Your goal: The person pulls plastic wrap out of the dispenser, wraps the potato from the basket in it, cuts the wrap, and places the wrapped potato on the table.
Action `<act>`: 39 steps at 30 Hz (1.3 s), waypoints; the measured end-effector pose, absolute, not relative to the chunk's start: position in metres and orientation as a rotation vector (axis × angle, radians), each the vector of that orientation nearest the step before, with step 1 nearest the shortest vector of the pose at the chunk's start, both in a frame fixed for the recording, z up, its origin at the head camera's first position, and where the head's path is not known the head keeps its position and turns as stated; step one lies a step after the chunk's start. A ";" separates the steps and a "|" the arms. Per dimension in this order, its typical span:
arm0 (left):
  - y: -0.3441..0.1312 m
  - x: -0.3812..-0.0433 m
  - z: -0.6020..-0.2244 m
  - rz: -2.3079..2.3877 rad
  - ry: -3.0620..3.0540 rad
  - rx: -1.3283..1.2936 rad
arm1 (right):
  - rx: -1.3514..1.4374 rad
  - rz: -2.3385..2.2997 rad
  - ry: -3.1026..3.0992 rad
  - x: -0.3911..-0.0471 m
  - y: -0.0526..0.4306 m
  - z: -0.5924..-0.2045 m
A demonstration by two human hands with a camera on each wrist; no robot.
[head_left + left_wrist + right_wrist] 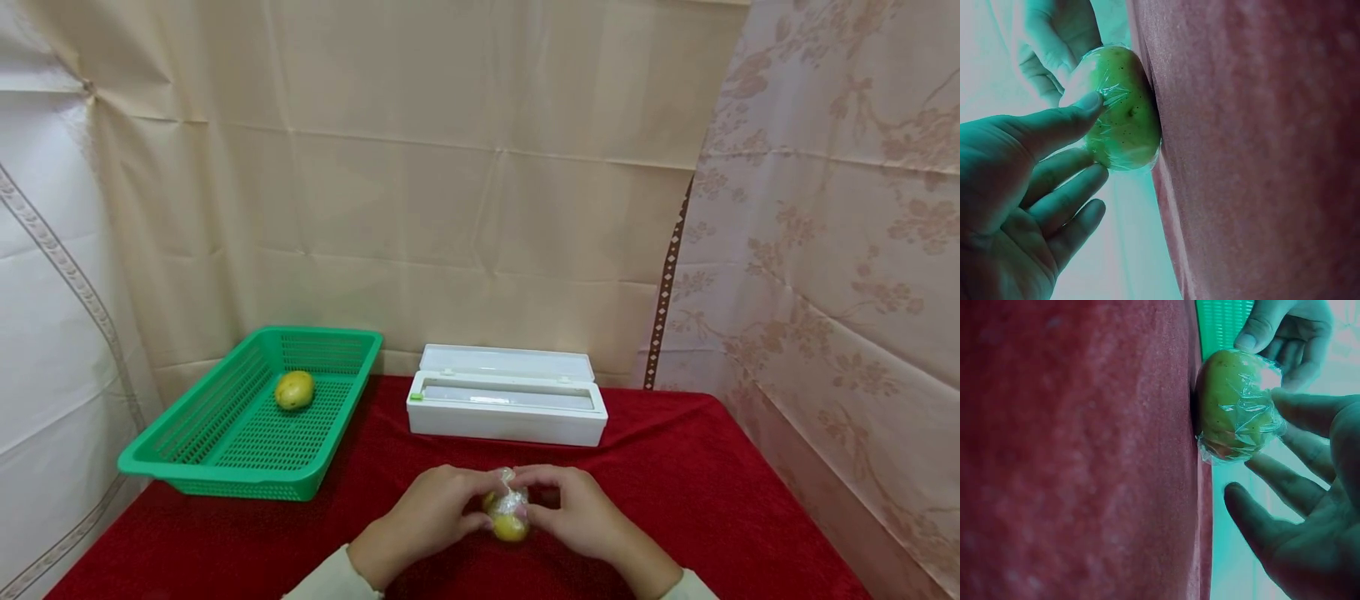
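Two hands [433, 515] [579, 512] at one fruit [510, 527] on red cloth [675, 475], beige curtain [435, 208] behind.

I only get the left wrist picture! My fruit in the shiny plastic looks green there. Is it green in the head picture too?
Observer: No, in the head view the wrapped fruit looks yellow.
Operator: Ooh, sneaky! Is there another one anywhere?
Observer: Yes, a second fruit lies inside a green basket on the left side of the head view.
Operator: What else am I missing?
Observer: A long white box, to the right of the basket, with its lid open.
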State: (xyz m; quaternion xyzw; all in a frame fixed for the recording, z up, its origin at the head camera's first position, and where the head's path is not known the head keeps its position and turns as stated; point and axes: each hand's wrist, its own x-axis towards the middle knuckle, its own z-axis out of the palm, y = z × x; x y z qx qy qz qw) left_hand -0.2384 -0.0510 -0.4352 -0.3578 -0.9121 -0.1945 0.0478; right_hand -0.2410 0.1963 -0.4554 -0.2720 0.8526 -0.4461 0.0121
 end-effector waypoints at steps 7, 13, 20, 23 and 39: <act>-0.051 -0.238 -0.437 -0.497 -2.714 -1.162 | -0.863 -1.397 2.666 -0.241 0.195 -0.457; -0.051 -0.239 -0.439 -0.443 -2.676 -1.199 | -0.827 -1.417 2.678 -0.240 0.195 -0.457; -0.050 -0.237 -0.437 -0.446 -2.665 -1.173 | -0.809 -1.309 2.705 -0.241 0.195 -0.457; -0.050 -0.236 -0.438 -0.482 -2.697 -1.142 | -0.807 -1.304 2.738 -0.241 0.195 -0.457; -0.048 -0.236 -0.436 -0.529 -2.749 -1.132 | -0.758 -1.471 2.695 -0.238 0.192 -0.455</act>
